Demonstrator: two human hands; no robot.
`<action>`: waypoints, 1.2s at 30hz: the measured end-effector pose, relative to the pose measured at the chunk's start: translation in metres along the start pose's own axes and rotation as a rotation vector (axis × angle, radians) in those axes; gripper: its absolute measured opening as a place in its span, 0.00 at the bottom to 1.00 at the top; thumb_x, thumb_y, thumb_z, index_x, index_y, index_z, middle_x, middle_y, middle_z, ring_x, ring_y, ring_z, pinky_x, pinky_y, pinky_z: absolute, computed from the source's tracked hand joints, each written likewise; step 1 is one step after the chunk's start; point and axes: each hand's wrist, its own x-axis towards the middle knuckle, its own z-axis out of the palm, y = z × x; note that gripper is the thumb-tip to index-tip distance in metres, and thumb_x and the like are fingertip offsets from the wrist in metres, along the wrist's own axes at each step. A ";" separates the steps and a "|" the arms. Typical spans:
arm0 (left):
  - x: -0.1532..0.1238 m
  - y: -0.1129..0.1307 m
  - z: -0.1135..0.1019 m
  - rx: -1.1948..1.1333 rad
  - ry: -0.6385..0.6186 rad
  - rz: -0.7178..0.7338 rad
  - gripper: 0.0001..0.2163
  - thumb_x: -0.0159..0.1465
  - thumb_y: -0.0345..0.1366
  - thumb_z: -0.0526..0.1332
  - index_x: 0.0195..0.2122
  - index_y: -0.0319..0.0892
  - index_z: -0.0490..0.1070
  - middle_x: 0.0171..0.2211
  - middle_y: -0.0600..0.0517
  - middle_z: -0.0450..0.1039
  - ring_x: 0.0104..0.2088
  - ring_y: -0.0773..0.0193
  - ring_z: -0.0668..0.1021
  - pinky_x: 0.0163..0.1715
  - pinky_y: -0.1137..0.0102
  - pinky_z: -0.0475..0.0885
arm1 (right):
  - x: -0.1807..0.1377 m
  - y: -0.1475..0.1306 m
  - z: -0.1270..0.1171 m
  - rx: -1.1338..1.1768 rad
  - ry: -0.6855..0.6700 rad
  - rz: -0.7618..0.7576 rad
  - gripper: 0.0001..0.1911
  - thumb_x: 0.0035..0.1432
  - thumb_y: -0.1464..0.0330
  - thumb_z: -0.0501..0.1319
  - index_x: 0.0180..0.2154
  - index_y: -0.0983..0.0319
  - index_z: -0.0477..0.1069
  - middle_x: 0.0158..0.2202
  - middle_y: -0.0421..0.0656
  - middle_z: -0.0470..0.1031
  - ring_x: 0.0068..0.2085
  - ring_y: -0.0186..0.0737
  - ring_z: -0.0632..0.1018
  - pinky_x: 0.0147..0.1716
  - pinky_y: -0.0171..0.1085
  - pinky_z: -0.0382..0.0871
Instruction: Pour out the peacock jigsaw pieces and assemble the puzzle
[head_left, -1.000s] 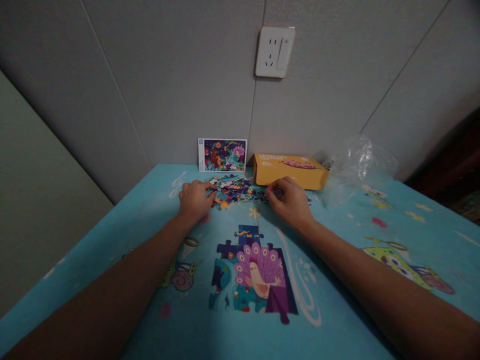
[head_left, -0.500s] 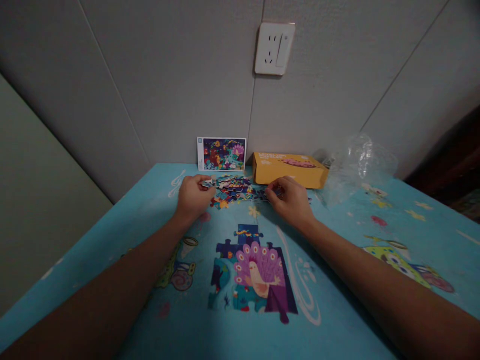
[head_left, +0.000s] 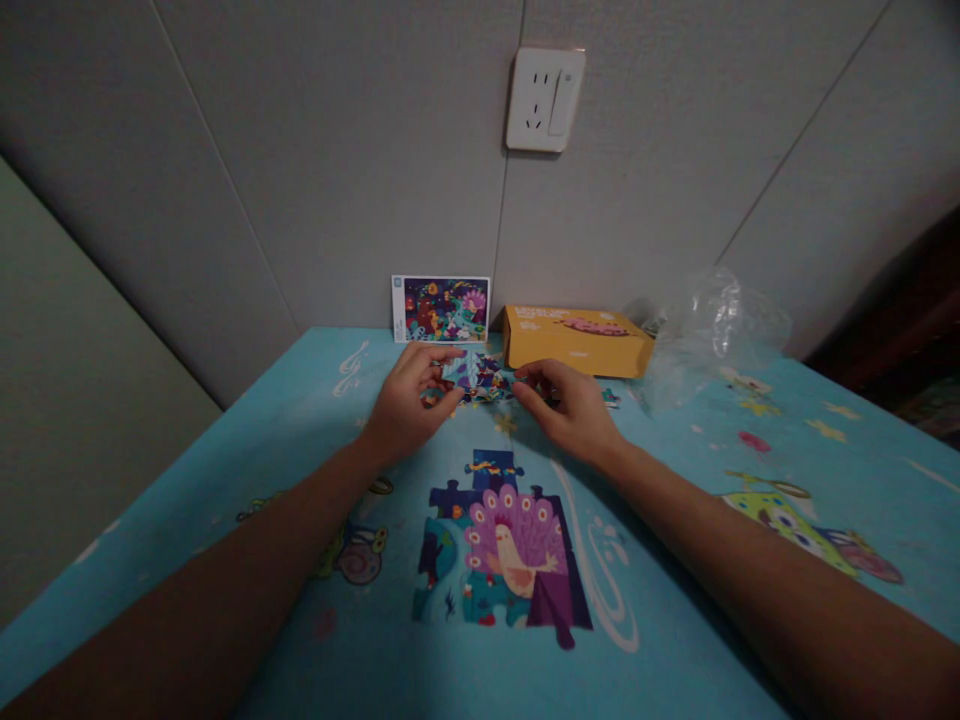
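A light-blue puzzle piece [head_left: 460,369] is pinched between the thumb and fingers of my left hand [head_left: 414,400], over the left part of the loose puzzle pieces [head_left: 491,388]. My right hand [head_left: 571,408] is at the right side of that pile, thumb and forefinger tips close together. Whatever lies between those tips is too small to make out. Nearer to me, a joined section of the puzzle [head_left: 517,560] lies flat, with a pink-purple peacock on a dark and teal ground. Both hands cover parts of the pile.
A picture card [head_left: 442,309] leans on the wall behind the pile. To its right stands a yellow box [head_left: 577,342], with a crumpled clear plastic bag [head_left: 709,335] beside it. The blue cartoon tablecloth [head_left: 675,590] covers the table, and a socket [head_left: 545,99] is on the wall.
My left hand has moved right over the pile and now shows a light-blue piece in its fingers. The right hand has shifted slightly left. The joined section stays put.
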 end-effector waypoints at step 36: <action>-0.004 0.011 0.001 0.164 -0.205 0.202 0.22 0.56 0.33 0.68 0.52 0.41 0.67 0.36 0.52 0.71 0.33 0.66 0.73 0.34 0.69 0.72 | -0.003 0.001 0.001 -0.016 -0.080 -0.373 0.19 0.58 0.69 0.62 0.52 0.62 0.69 0.43 0.49 0.73 0.44 0.46 0.71 0.44 0.45 0.64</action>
